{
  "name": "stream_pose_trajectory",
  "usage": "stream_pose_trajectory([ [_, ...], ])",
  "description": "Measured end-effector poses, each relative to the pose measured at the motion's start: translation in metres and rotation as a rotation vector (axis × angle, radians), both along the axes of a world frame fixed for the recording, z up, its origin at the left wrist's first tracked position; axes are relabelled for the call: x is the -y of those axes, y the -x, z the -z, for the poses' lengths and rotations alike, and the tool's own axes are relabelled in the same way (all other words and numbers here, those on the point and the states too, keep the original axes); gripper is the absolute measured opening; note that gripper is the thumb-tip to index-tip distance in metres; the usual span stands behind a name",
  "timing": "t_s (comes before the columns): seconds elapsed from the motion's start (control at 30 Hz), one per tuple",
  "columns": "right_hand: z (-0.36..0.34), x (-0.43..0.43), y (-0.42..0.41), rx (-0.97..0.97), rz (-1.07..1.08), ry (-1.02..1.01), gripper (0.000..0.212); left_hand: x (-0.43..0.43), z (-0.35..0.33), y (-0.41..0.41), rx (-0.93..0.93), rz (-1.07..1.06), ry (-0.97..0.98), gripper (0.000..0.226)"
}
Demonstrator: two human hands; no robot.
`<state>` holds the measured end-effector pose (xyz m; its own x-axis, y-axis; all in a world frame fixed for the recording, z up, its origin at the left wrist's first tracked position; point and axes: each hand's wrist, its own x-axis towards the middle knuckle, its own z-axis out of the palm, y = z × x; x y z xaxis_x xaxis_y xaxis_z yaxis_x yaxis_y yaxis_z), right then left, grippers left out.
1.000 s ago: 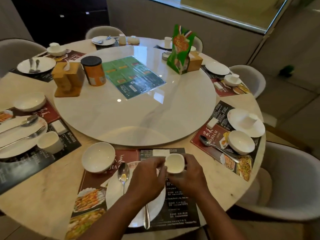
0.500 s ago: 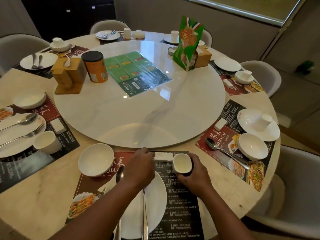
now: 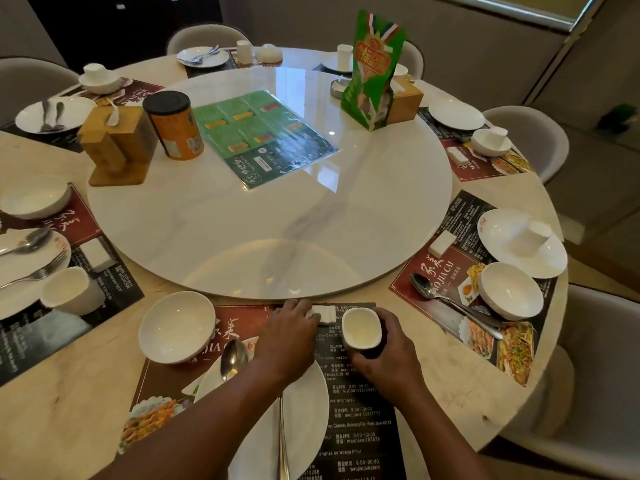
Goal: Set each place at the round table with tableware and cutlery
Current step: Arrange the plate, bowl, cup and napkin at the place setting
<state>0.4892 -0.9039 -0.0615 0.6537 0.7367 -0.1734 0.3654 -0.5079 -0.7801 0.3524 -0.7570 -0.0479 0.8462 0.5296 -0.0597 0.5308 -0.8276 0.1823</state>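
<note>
Head: gripping small white ceramic cup (image 3: pixel 362 330) in right hand (image 3: pixel 388 355) at tabletop's (image 3: pixel 450 393) near edge; touching white rectangular packet (image 3: pixel 325 313) with left hand (image 3: pixel 289 339), hold unclear.

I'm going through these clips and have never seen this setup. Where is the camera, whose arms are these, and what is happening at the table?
There is no machine here. A person wears a wide-angle camera on the head, so the single view looks down at their own two arms. The right hand grips a small white cup over a printed placemat at the nearest place of the round table. The left hand touches a small white block just beside the cup. A white plate with a spoon on it lies on that mat, and a white bowl sits to its left. Other partly set places ring the turntable.
</note>
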Motion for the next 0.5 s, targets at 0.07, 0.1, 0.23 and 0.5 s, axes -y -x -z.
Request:
stream_pose_trajectory([
  [0.07,0.0010,-0.0011,0.0001,-0.001,0.008,-0.007,0.082,-0.0009,-0.0008,0.0013,0.006,-0.018,-0.001,0.039],
  [0.1,0.0010,-0.0018,0.0001,-0.003,0.010,-0.008,0.082,-0.0008,-0.0010,0.0016,0.012,-0.021,-0.003,0.039],
  [0.23,-0.0005,-0.0040,0.0000,-0.005,0.010,-0.017,0.080,0.0015,0.0005,0.0028,0.036,-0.029,-0.011,0.040],
  [0.5,-0.0023,-0.0024,0.0024,-0.007,0.011,-0.011,0.080,0.0043,-0.0027,0.0036,0.047,-0.047,0.031,0.045],
])
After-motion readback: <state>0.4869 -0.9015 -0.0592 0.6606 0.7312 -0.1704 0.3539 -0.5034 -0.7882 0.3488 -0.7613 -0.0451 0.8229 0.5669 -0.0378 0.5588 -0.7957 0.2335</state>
